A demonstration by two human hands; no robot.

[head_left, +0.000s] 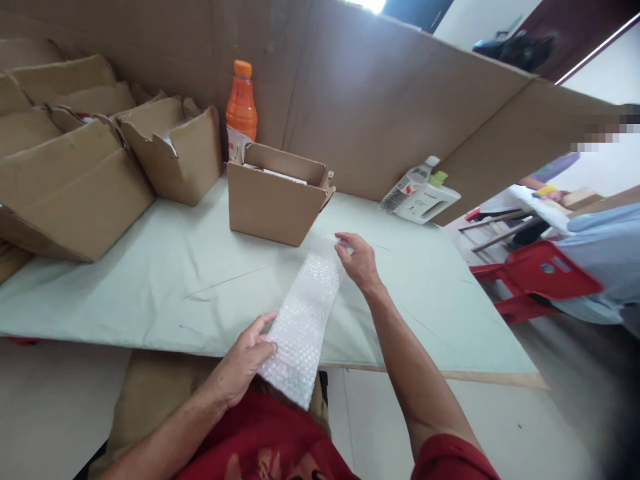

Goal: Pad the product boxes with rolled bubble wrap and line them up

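Observation:
A long bubble-wrap bag [305, 327] slants from my lap up over the table's front edge. My left hand [245, 357] grips its lower left side, with the thumb on top. At its far end lies a thin clear flap [324, 245]. My right hand [359, 260] is there, thumb and forefinger pinched at the flap's edge. Just beyond stands an open cardboard box [273, 203] with something white inside, mostly hidden by the box walls.
Several open cardboard boxes [60, 180] crowd the left of the cloth-covered table [200, 280]. An orange bottle [242, 100] and white plastic bottles [420, 197] stand by the cardboard partition [350, 100]. A red chair [550, 270] and another person are at right.

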